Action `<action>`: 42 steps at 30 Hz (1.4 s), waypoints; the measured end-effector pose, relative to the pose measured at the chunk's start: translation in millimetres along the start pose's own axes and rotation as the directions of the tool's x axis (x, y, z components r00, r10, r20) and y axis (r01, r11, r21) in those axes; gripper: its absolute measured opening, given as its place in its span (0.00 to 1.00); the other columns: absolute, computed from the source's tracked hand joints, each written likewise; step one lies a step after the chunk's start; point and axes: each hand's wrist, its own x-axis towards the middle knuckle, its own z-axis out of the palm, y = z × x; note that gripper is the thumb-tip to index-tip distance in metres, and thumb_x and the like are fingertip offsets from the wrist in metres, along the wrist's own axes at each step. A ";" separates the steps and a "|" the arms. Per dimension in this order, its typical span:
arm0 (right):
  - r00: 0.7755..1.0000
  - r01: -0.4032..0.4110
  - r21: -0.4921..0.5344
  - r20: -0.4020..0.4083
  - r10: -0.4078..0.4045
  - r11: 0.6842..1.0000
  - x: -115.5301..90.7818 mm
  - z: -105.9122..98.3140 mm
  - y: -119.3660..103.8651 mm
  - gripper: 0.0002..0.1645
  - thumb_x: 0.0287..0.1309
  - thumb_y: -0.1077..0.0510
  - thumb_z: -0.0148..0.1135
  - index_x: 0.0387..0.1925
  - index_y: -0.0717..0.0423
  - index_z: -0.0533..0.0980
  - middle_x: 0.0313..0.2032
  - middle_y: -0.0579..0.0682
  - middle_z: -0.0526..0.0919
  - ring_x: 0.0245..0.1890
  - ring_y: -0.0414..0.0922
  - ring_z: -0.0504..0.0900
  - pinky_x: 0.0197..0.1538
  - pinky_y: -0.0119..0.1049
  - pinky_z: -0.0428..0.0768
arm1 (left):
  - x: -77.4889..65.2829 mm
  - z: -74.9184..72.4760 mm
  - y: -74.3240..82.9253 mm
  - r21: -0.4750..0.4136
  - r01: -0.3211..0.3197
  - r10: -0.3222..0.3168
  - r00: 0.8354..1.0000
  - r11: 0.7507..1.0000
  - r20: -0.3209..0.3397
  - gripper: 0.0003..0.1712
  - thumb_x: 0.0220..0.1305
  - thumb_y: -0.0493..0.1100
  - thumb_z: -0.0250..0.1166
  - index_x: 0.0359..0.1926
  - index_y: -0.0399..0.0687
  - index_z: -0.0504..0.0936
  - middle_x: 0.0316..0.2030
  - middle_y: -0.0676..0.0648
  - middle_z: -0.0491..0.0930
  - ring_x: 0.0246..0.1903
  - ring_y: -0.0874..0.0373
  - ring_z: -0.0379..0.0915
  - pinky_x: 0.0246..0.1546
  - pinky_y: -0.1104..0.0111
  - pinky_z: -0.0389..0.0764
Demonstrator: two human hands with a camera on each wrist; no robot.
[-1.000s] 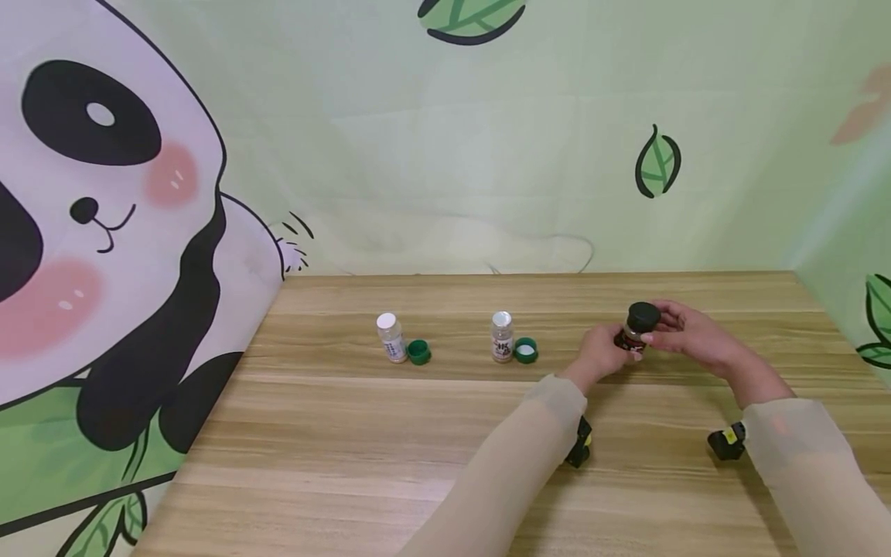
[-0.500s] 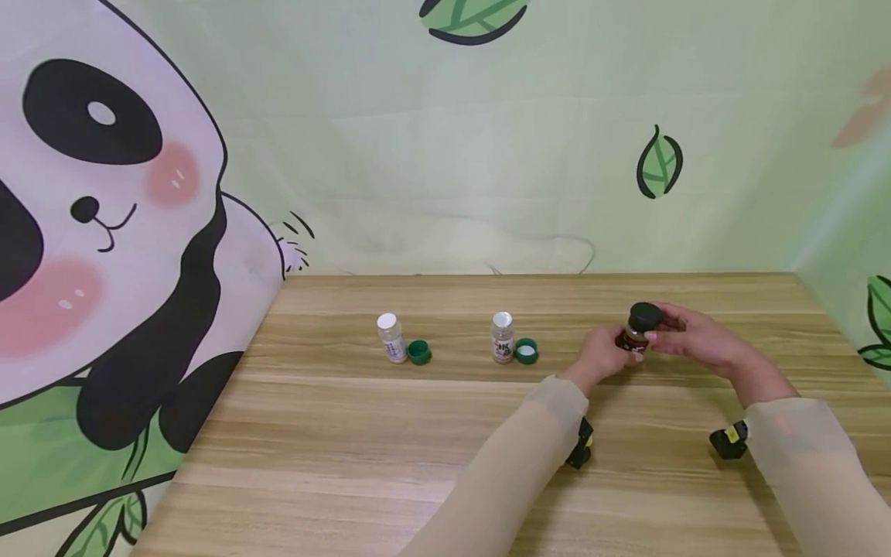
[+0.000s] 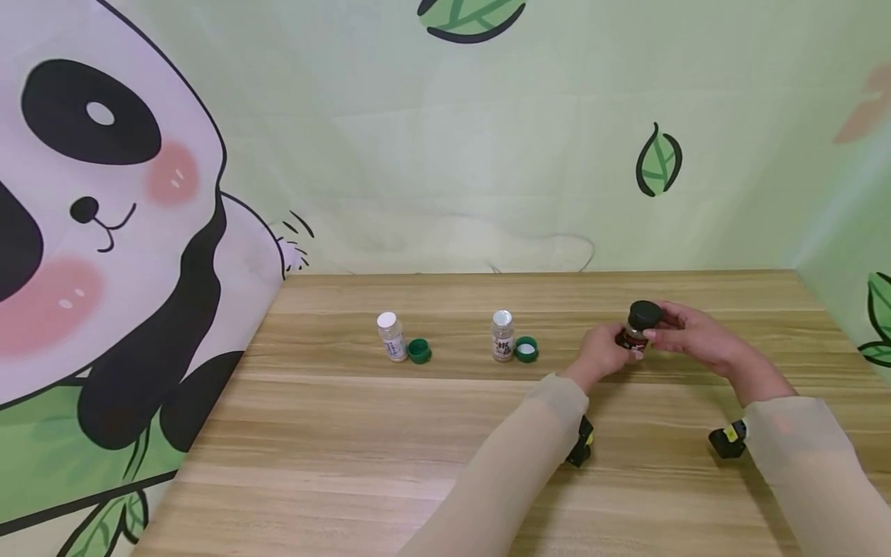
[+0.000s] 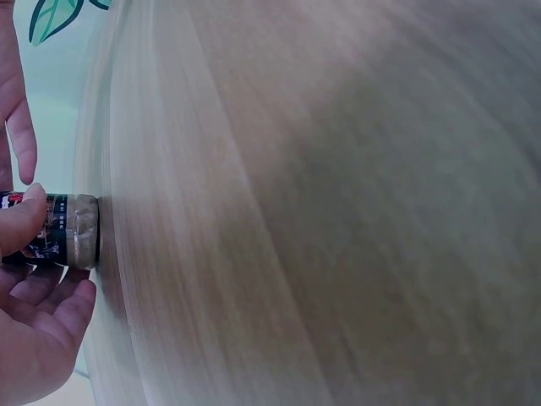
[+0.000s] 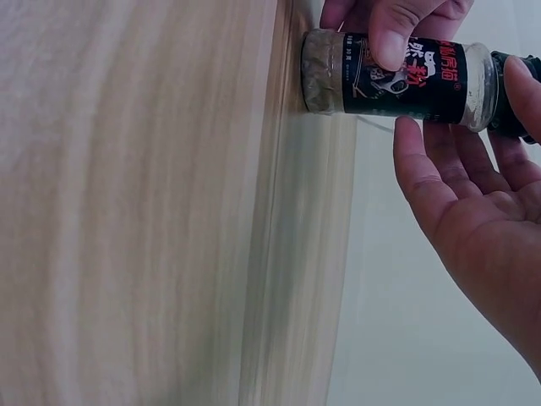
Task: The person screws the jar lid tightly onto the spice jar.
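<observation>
A spice jar (image 5: 435, 89) with a black label and grey-brown powder at its base stands upright at the right of the table. My left hand (image 3: 600, 354) grips the jar's body low down, thumb pressed on the label. Around the black cap (image 3: 645, 314) are the thumb and fingers of my right hand (image 3: 696, 334), which hold it from the right. In the right wrist view the cap sits at the jar's neck, with a clear band of glass between cap and label. The left wrist view shows the jar's base (image 4: 84, 233) at the tabletop.
Two small jars, one white-topped (image 3: 392, 338) and one silver-topped (image 3: 502, 337), stand to the left. Beside each lies a green cap, the left one (image 3: 419, 351) and the right one (image 3: 526, 350). A printed cloth backdrop (image 3: 418, 155) rises behind the wooden table (image 3: 348, 449).
The black cap and my right hand have shifted very slightly to the right. My left hand keeps its grip on the jar in the same spot.
</observation>
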 end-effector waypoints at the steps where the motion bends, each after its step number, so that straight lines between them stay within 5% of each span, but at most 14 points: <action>1: 1.000 0.000 -0.001 -0.002 0.000 1.000 0.0 0.2 -0.1 0.41 0.75 0.61 0.54 0.75 0.77 0.46 0.71 0.82 0.58 0.47 0.16 0.73 0.51 0.23 0.81 | -0.1 0.0 0.0 0.002 -0.001 0.001 1.000 1.000 0.000 0.19 0.60 0.39 0.75 0.52 0.40 0.86 0.48 0.44 0.89 0.44 0.62 0.81 0.45 0.79 0.76; 20: 0.999 0.003 0.004 -0.054 -0.003 1.000 0.7 4.8 1.9 0.38 0.73 0.61 0.57 0.73 0.75 0.52 0.69 0.78 0.63 0.46 0.17 0.74 0.51 0.27 0.83 | 0.5 0.1 0.4 0.017 0.001 -0.001 1.000 1.000 0.000 0.19 0.60 0.39 0.75 0.52 0.41 0.86 0.48 0.45 0.89 0.42 0.62 0.79 0.45 0.78 0.76; 27: 0.998 0.001 0.016 -0.070 0.001 1.000 0.4 5.7 0.8 0.38 0.73 0.60 0.59 0.72 0.74 0.53 0.64 0.65 0.71 0.46 0.17 0.75 0.50 0.27 0.83 | 1.5 1.1 -0.4 0.037 -0.004 0.004 1.000 0.999 -0.004 0.19 0.60 0.40 0.75 0.52 0.41 0.86 0.49 0.45 0.89 0.45 0.61 0.81 0.47 0.78 0.77; 37: 0.995 -0.012 0.010 -0.095 0.013 1.000 0.8 8.0 0.9 0.37 0.72 0.60 0.59 0.71 0.73 0.54 0.63 0.58 0.73 0.46 0.17 0.74 0.50 0.25 0.82 | 1.1 1.3 0.1 0.046 -0.008 0.008 1.000 0.999 -0.008 0.18 0.61 0.40 0.75 0.51 0.41 0.86 0.48 0.45 0.89 0.44 0.62 0.81 0.46 0.80 0.76; 42: 0.995 -0.011 0.014 -0.102 0.012 1.000 0.7 9.4 1.2 0.36 0.72 0.59 0.60 0.69 0.73 0.55 0.65 0.63 0.71 0.46 0.17 0.73 0.50 0.25 0.82 | 1.1 1.2 0.1 0.047 -0.005 0.006 1.000 0.999 -0.010 0.17 0.61 0.40 0.75 0.50 0.41 0.86 0.47 0.46 0.89 0.43 0.62 0.80 0.46 0.79 0.76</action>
